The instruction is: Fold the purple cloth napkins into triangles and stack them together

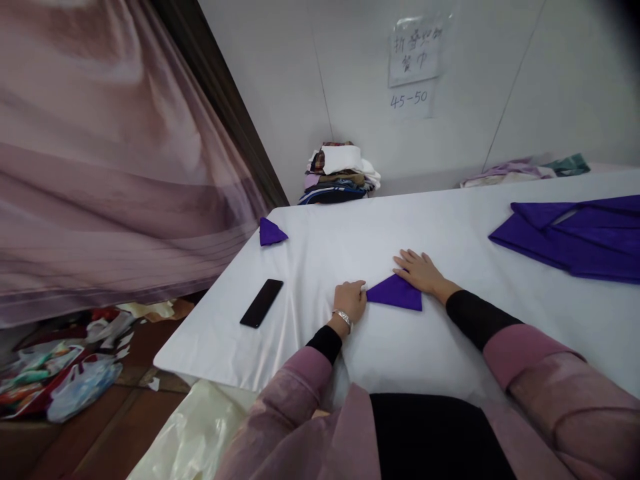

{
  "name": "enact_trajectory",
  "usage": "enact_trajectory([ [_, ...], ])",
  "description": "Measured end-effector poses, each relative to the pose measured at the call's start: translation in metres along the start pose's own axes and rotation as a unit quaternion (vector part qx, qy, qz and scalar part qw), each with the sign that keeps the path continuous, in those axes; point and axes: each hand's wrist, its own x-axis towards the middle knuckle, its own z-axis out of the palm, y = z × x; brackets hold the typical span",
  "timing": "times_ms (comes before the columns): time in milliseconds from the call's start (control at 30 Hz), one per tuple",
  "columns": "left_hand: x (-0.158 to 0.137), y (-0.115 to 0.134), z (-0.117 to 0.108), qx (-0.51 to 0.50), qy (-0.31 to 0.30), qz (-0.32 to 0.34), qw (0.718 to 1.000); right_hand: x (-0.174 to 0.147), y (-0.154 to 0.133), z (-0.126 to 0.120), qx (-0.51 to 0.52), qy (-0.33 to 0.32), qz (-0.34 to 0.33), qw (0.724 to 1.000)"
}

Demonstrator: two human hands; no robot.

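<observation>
A purple cloth napkin (397, 293), folded into a triangle, lies on the white-covered table in front of me. At its pointed left corner, my left hand (350, 301) is closed, thumb and forefinger at the tip. My right hand (419, 272) rests flat on the napkin's upper right corner with its fingers spread and covers that part. Another folded purple napkin (271, 233) sits near the far left edge of the table.
Several unfolded purple napkins (590, 237) lie at the right. A black phone (262, 303) is left of my hands. Stacked clothes (340, 175) stand against the wall beyond the table (320, 233). A pink curtain (130, 153) hangs at left; plastic bags (85, 387) lie on the floor.
</observation>
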Motion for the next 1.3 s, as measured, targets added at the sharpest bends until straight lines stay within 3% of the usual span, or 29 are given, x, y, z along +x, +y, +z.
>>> enact_trajectory([
  [233,0.008,0.006,-0.008,0.034,0.004,-0.020,0.999,0.000,-0.002,-0.001,-0.006,-0.003,0.004,1.000],
  [367,0.022,0.028,-0.004,0.012,0.017,0.093,0.995,0.000,-0.002,-0.001,-0.010,0.004,-0.001,1.000],
  [467,0.028,0.044,0.012,0.031,-0.032,0.159,0.986,0.000,-0.003,-0.001,-0.013,0.005,-0.003,1.000],
  [567,0.027,0.049,0.030,0.076,-0.082,0.159,0.981,0.000,-0.003,-0.003,-0.013,-0.001,0.000,1.000],
  [667,0.025,0.046,0.038,0.099,-0.088,0.156,0.979,0.002,0.000,-0.004,-0.008,-0.009,-0.002,1.000],
  [933,0.026,0.047,0.034,0.102,-0.103,0.153,0.978,0.015,0.028,-0.008,0.007,-0.016,0.109,0.994],
  [1100,0.025,0.046,0.035,0.102,-0.101,0.150,0.978,0.013,0.049,-0.023,0.023,0.013,0.158,0.987],
  [1233,0.026,0.045,0.037,0.088,-0.087,0.151,0.981,0.002,0.035,-0.032,0.030,0.043,0.168,0.984],
  [1300,0.026,0.045,0.036,0.086,-0.088,0.153,0.981,-0.008,0.014,-0.028,0.032,0.056,0.103,0.993],
])
